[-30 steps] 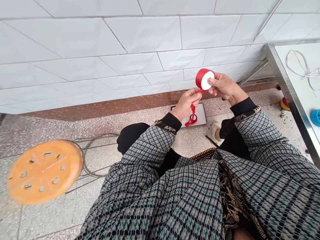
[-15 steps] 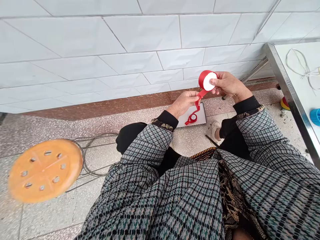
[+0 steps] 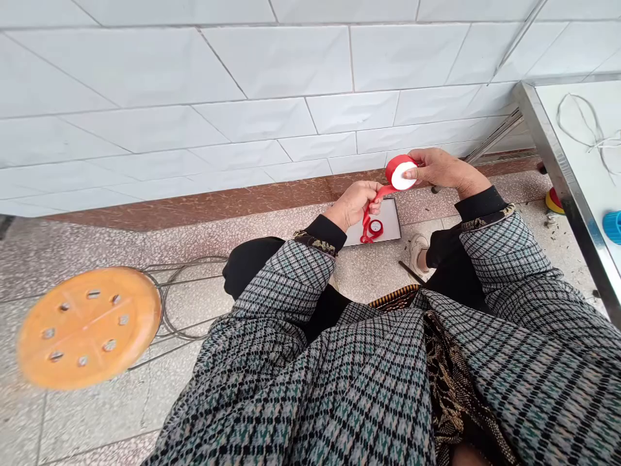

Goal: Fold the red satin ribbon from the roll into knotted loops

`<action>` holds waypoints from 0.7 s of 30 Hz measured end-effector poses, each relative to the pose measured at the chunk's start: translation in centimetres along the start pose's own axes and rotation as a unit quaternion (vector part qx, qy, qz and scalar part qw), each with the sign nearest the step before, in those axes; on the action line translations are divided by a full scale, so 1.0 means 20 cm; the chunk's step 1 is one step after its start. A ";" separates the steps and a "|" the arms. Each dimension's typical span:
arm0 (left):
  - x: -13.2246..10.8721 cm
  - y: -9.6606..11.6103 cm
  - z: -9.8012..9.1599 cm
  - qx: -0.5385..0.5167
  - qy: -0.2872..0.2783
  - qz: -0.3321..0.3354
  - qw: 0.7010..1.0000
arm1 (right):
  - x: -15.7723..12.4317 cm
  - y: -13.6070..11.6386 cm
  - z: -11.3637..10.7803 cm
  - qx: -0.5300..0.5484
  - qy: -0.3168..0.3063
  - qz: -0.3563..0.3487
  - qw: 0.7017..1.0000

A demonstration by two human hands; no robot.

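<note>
Roll [image 3: 398, 172] at right fingers [image 3: 412, 173]: coloured red, faced in white. Ribbon [image 3: 385, 191] at left fingers [image 3: 372, 186]: coloured plain red. Coat [image 3: 349, 375] below fingers: checked in grey, black and green. Stool [image 3: 92, 329] well left of fingers: coloured orange. Wall tiles [image 3: 276, 61] beyond fingers: coloured greyish white.

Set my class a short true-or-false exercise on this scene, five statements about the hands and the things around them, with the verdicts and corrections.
1. The right hand holds a roll of red ribbon. True.
2. The left hand hangs loose, touching nothing. False: it grips the ribbon strip that runs from the roll.
3. A round orange stool seat with holes in it is on the person's left. True.
4. The wall in front is bare red brick. False: the wall is covered with white tiles.
5. Thin wire lies on the table to the person's right. True.
</note>
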State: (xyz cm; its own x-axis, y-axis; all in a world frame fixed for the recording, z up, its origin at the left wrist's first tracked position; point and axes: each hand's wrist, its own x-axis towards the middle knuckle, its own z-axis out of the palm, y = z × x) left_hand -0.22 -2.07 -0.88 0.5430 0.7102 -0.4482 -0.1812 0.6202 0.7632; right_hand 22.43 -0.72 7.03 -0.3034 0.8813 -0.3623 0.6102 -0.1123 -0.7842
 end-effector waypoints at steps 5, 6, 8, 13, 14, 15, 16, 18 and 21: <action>0.00 0.01 0.02 -0.053 0.015 -0.017 0.998 | 0.01 0.00 0.01 -0.054 -0.005 0.006 0.998; 0.00 0.01 0.03 -0.058 0.017 -0.021 0.998 | 0.01 0.00 0.01 -0.067 -0.007 0.002 0.998; 0.00 0.02 0.03 -0.064 0.025 -0.032 0.997 | 0.02 0.02 0.02 -0.095 -0.010 -0.009 0.995; 0.00 0.02 0.05 -0.059 0.043 -0.036 0.997 | 0.05 0.06 0.03 -0.202 -0.016 -0.025 0.979; 0.00 0.02 0.05 -0.053 0.043 -0.023 0.997 | 0.05 0.06 0.03 -0.225 -0.018 -0.027 0.974; 0.00 0.01 0.05 -0.044 0.042 -0.009 0.998 | 0.05 0.06 0.03 -0.246 -0.022 -0.030 0.969; 0.01 0.00 0.04 -0.032 0.042 0.005 0.999 | 0.05 0.05 0.03 -0.266 -0.027 -0.034 0.963; 0.03 -0.03 0.03 0.000 0.037 0.020 0.999 | 0.04 0.02 0.05 -0.308 -0.037 -0.034 0.950; 0.08 -0.08 0.01 0.053 0.025 0.017 0.998 | 0.03 -0.02 0.09 -0.381 -0.051 -0.019 0.923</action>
State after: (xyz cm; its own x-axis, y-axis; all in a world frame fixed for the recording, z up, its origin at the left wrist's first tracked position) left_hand 0.98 -2.07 -2.77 0.4958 0.7480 -0.4412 -0.1107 0.5583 0.8222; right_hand 20.79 -0.93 6.22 -0.3790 0.8259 -0.4175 0.9233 0.3073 -0.2302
